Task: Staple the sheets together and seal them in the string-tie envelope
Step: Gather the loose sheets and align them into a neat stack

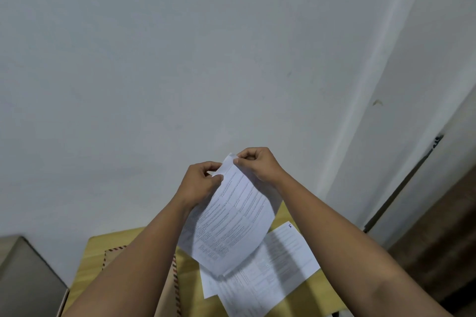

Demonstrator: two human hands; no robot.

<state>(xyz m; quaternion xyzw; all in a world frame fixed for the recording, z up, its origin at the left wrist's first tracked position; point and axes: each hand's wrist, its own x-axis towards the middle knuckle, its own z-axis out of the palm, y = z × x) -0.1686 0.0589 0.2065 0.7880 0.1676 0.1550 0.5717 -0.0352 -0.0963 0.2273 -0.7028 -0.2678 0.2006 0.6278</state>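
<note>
Above the yellow wooden table (309, 288), I hold a few thin white printed sheets (231, 224) upright by their top edge, more printed pages (278, 265) lying flat below. They look light and floppy, so I judge pinching near the corners best. My left hand (201, 183) and right hand (257, 165) have fingers closed tightly on that edge; a striped-border brown envelope (175, 280) lies just beside them.
</note>
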